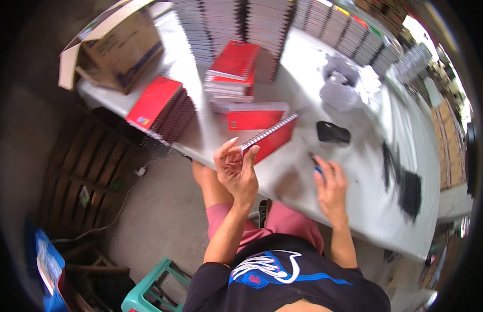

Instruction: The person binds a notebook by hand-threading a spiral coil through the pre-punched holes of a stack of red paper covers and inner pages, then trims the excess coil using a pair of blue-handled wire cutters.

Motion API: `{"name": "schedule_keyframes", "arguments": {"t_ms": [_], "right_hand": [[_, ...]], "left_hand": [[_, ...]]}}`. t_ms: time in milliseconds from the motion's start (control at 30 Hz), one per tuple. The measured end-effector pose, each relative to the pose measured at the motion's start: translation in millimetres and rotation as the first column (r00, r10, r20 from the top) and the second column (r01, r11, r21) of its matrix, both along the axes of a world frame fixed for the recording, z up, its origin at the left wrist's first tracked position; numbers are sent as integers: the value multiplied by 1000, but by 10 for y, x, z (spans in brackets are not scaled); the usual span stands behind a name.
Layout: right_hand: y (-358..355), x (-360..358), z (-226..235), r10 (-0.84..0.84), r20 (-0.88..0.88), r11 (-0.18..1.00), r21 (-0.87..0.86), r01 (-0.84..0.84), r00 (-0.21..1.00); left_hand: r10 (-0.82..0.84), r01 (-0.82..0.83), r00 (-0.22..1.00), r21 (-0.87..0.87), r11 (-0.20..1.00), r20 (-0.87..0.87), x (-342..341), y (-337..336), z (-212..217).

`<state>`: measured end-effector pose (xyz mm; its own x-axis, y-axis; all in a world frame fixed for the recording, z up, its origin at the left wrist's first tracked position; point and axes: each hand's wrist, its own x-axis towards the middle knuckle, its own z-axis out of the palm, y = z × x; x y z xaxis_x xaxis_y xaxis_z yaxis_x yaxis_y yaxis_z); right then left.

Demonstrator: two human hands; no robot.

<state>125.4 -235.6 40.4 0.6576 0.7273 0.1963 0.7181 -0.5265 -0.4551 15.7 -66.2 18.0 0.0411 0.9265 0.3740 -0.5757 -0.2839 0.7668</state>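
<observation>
Your left hand (236, 169) is raised above the near edge of the white tabletop (366, 171), its fingers (250, 156) pinching the lower corner of a red-covered spiral-bound notebook (270, 138). The notebook is tilted on edge, its wire spine uppermost, and slants up and away toward the right.

Your right hand (331, 184) rests on the tabletop just right of the notebook, fingers curled around a small blue-tipped tool (315, 165); the blur keeps me from telling how tightly they close on it.

Just behind the held notebook lies another red notebook (254, 118) flat on the tabletop, and behind that a short stack of red-covered notebooks (232, 73). A slanted pile of red notebooks (161, 106) sits at the left edge of the tabletop, near an open brown cardboard box (114, 47). A small black object (333, 132) lies beyond your right hand, and dark binding coils (408, 187) lie further right.
</observation>
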Motion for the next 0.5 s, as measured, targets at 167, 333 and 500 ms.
{"name": "schedule_keyframes", "arguments": {"t_ms": [167, 333, 500], "right_hand": [[-18, 242, -399, -165, 552, 947, -144, 289, 817], [941, -441, 766, 446, 359, 746, 357, -562, 820], [1852, -390, 1199, 859, 167, 389, 399, -830, 483]], "left_hand": [[-42, 42, 999, 3, 999, -8, -399, 205, 149], [45, -20, 996, 284, 959, -83, -837, 164, 385], [709, -680, 698, 399, 615, 97, -1577, 833, 417]]}}
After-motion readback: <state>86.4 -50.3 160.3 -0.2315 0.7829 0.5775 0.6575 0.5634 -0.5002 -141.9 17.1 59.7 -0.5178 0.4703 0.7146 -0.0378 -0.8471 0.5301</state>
